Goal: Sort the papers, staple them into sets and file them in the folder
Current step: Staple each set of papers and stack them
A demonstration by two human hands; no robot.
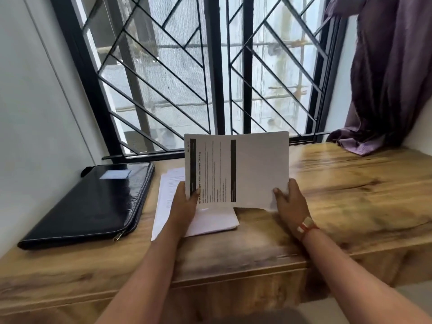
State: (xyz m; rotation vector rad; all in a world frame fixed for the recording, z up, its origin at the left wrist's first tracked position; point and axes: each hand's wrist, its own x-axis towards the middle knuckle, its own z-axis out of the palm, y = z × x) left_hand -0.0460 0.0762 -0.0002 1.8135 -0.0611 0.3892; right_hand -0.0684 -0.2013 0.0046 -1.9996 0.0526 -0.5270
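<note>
Nearest the viewer, two bare forearms reach in over the front edge of the wooden desk [350, 195]. The right wrist wears a red and white band [306, 226].

The left hand [184, 202] grips the lower left edge of the held papers [236, 169], its fingers curled behind them. The right hand [289, 202] pinches their lower right corner, thumb on the front face. The papers stand nearly upright just above the desk, with their long axis running left to right. The print is turned sideways and the heading reads from bottom to top, so the page's top points left. Right of a dark band the surface is blank. I cannot tell whether that is one wide sheet or a second sheet slid out to the right.

Under and to the left of them, a flat pile of papers [168, 197] lies on the desk, its long axis running near to far. Its near right corner shows below the held papers.

The sorting looks unfinished. Both grips are low and at the edges, so the top could flop over or a sheet could slip and fall onto the flat pile, mixing the sets. Squaring them while they are offset could crease a corner.

Further left lies the black zip folder [93, 202], flat and closed, well apart from the hands. Beyond it are the window grille [163, 78] and, at the far right, a purple curtain [385, 78].
</note>
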